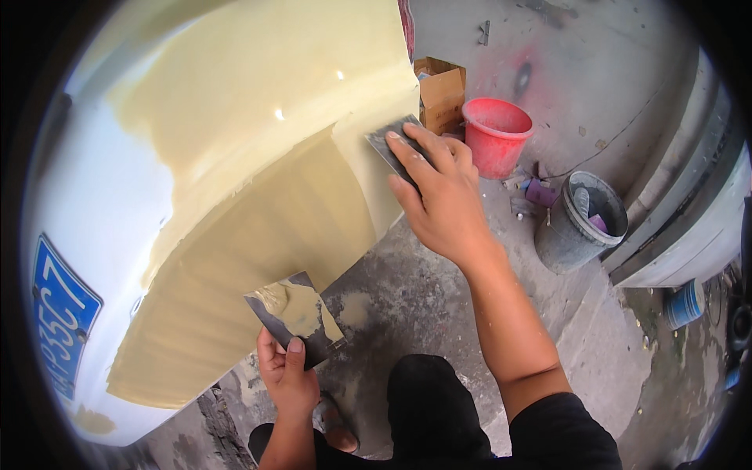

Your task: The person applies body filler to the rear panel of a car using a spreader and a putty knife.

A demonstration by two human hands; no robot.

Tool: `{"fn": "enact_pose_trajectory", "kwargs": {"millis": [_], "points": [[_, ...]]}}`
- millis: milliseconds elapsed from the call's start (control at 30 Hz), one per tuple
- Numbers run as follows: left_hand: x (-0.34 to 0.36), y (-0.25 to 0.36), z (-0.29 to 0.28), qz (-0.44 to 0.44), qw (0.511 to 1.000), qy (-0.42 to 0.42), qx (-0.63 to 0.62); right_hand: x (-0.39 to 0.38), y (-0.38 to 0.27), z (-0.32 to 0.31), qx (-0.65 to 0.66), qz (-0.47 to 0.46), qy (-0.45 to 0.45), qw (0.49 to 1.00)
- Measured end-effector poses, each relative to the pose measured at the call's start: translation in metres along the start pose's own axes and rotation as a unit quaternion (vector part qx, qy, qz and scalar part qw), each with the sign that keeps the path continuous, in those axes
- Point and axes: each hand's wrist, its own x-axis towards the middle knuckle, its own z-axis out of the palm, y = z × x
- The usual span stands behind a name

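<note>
A white car body panel [102, 180] fills the left and top, covered over a wide area with wet yellow-beige filler [258, 204]. My right hand [439, 188] presses a dark flat scraper [385, 141] against the panel's right edge, fingers spread over the blade. Lower down, my left hand [288, 376] grips a second dark scraper [291, 313] that carries a lump of the same yellow filler, held just off the panel's lower edge.
A blue plate [63, 313] sits on the panel at far left. On the concrete floor [415, 290] stand a red bucket [495, 135], a cardboard box [441, 92] and a grey bucket [580, 223] with tools. My dark-trousered knee [431, 399] is below.
</note>
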Motion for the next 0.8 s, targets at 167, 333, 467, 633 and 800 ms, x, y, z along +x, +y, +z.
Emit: {"fn": "enact_pose_trajectory", "kwargs": {"millis": [167,333,467,633,800], "points": [[0.0,0.0,0.0,-0.004,1.0,0.017,0.007,0.021,-0.016,0.005,-0.018,-0.014,0.001,1.0],[-0.001,0.0,0.002,-0.01,0.999,0.032,0.01,0.013,-0.026,0.013,-0.028,-0.028,-0.019,0.999],[-0.002,0.0,-0.004,-0.011,0.999,0.028,0.015,0.009,-0.017,0.004,-0.052,-0.044,-0.039,0.997],[-0.002,0.0,-0.001,-0.01,1.0,0.016,0.01,0.016,-0.037,0.013,-0.028,-0.042,-0.007,0.999],[-0.001,-0.002,-0.001,-0.008,1.0,0.018,0.014,-0.002,-0.023,0.018,-0.011,-0.035,-0.037,0.999]]}}
